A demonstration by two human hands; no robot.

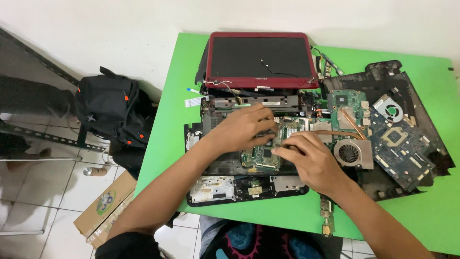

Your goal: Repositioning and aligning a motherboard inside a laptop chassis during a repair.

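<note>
1. Laptop motherboard point(261, 156) sits in the opened laptop base point(211, 189) on the green surface point(167, 144), directly under both hands.
2. Left hand point(242, 129): fingers curled, tips pressing on the board; grip unclear.
3. Right hand point(311, 160): fingers bent, pinching something small at the board; can't tell what.
4. Second motherboard point(400, 146) and cooling fan point(352, 152) lie right of the right fingers; red screen lid point(261, 57) beyond both hands.

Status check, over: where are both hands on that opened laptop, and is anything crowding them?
Left hand and right hand both fingers-down on the green circuit board in the laptop base. Grip unclear. Fan beside right hand.
</note>
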